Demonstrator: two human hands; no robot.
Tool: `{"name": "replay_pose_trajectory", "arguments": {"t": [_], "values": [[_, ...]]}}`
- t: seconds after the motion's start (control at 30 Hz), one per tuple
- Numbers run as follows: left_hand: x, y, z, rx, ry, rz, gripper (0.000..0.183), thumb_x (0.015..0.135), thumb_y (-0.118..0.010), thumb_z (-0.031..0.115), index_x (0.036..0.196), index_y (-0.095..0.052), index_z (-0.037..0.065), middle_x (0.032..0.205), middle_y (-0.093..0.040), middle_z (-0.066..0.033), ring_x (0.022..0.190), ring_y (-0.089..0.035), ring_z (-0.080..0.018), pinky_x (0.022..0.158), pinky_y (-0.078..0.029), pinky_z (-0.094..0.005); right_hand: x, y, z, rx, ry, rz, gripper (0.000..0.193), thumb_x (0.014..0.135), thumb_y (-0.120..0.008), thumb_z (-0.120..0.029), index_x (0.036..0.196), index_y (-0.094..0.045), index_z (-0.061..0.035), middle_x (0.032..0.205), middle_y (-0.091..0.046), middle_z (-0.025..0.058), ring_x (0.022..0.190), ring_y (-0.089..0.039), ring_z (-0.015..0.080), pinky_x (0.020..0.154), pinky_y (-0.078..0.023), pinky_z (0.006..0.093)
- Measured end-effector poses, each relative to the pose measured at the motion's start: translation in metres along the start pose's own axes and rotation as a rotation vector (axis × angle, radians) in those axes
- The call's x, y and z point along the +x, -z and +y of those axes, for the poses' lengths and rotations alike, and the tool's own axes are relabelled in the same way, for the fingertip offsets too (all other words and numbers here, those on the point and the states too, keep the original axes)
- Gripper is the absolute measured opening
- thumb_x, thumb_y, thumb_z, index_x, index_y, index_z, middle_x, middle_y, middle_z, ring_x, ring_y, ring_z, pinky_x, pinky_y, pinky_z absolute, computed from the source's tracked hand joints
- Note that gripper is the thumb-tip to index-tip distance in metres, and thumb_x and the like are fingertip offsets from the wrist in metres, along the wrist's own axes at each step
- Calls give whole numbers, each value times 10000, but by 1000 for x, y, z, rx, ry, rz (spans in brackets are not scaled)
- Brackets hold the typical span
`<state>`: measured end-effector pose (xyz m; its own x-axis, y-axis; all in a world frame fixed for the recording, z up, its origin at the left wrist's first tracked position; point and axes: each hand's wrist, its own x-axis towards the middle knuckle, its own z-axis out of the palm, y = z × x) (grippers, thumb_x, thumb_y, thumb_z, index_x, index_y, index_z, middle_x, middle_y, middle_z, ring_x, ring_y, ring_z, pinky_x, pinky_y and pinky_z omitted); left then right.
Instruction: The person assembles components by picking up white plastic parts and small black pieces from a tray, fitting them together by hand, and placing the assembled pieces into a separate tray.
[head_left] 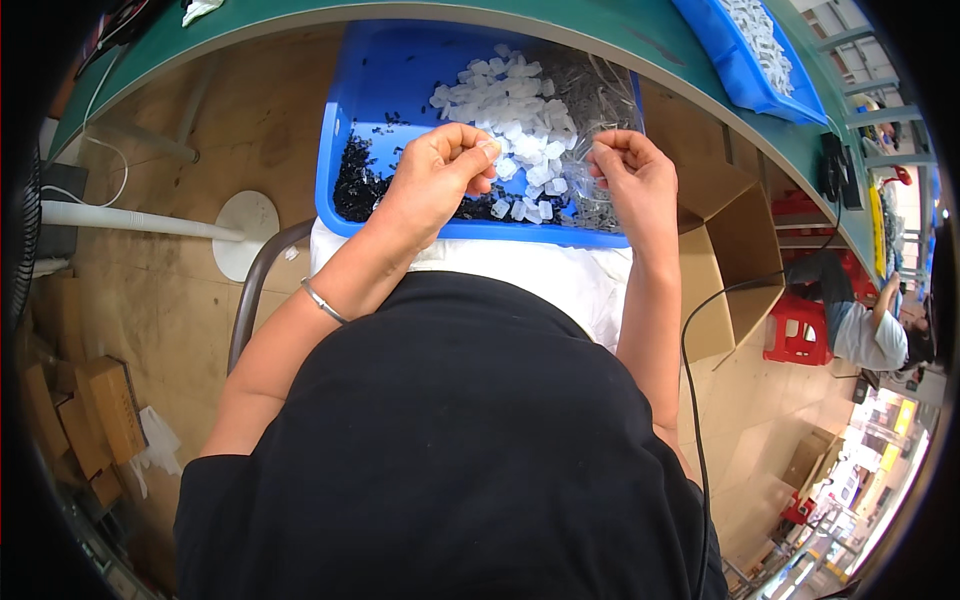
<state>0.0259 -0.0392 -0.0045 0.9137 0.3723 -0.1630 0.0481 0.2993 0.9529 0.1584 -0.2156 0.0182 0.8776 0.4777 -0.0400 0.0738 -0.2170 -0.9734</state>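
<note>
A blue plastic tray [327, 165] rests in front of me, its near side over a white cloth [470, 257] on my lap. Black small parts [358, 180] lie at its left, a heap of translucent white pieces [515, 100] in the middle, and thin clear strips [597, 95] at the right. Above the heap's left side my left hand [440, 175] is closed, thumb against forefinger, over something too small to make out. My right hand [632, 175] pinches above the clear strips; what sits between its fingertips is hard to see.
A green table [290, 18] arches across the far side, bearing another blue tray [745, 75] of pale pieces. An open cardboard box [735, 250] stands right of me, and a black cable [690, 360] hangs beside my right arm. Further right, a person [868, 330] sits near a red stool [800, 328].
</note>
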Motion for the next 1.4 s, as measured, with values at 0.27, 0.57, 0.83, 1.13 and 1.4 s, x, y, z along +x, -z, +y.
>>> {"name": "replay_pose_trajectory", "arguments": {"t": [0.27,0.57,0.83,1.13,1.4], "values": [[1,-3,4,32,110,-97,262,944,-607,178,1068,-630,-51,968,-675,-145,873,-672,-197,788,-542,-291,-3,2,26,-992,170,77,159,804,-683,-155,934,-693,-64,873,-683,157,854,-664,335,766,-505,419],[0,-2,2,-88,120,-22,247,928,-621,135,1072,-626,-66,990,-674,-155,915,-675,-205,850,-547,-296,2,12,18,-663,107,176,81,848,-665,-106,867,-688,-31,833,-690,119,703,-665,228,657,-512,328],[1,0,5,-155,11,41,129,898,-613,65,977,-576,-29,977,-665,-163,898,-682,-207,845,-549,-304,-6,-11,-5,479,-91,-360,149,934,-613,-125,973,-600,19,863,-684,118,732,-672,119,615,-545,219],[-3,-5,13,-159,100,-75,288,911,-604,83,1163,-557,-47,959,-649,-130,903,-668,-180,804,-554,-276,-3,-17,6,788,-225,-515,114,937,-591,-117,972,-579,-9,845,-689,120,661,-678,137,578,-561,239],[1,0,6,-133,159,-83,243,920,-598,93,1119,-582,-45,929,-651,-98,841,-654,-151,790,-544,-263,-9,-23,0,737,-214,-441,98,887,-611,-53,961,-614,12,863,-690,141,743,-702,167,680,-603,280]]}}
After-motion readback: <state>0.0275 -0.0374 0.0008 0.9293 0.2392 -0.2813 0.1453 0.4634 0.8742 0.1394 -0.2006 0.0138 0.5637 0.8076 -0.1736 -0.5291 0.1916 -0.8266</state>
